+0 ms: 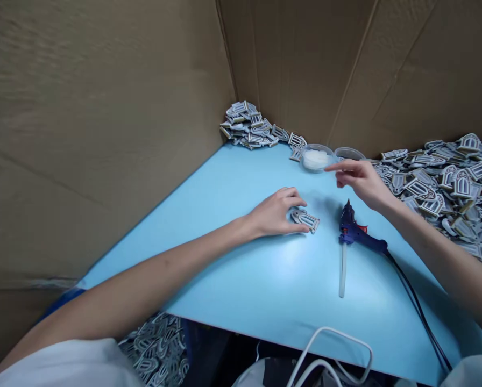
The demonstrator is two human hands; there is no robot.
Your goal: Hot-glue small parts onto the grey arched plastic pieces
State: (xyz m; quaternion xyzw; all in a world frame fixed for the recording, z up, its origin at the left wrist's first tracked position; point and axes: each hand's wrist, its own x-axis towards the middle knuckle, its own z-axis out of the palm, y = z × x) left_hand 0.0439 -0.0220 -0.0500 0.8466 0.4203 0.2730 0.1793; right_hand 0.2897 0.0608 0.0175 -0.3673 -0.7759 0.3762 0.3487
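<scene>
My left hand (277, 212) rests on the blue tabletop (241, 199), its fingers around the near end of a small arched window-shaped piece (307, 220) in grey, white and tan. The piece lies flat under those fingertips. My right hand (358, 180) hovers to the right, holding nothing, with its fingers apart and pointing towards a clear plastic cup of white material (316, 158). Below that hand lies a blue hot glue gun (356, 231), with a translucent glue stick (342, 269) reaching towards the table's near side.
Heaps of similar arched pieces (247, 126) fill the far corner, and more (438, 185) spread along the right. Another heap (156, 346) lies below the near edge. A second clear container (349, 154) sits by the cup. Cardboard walls (96, 118) rise behind. The gun's black cord (418, 312) crosses the right side.
</scene>
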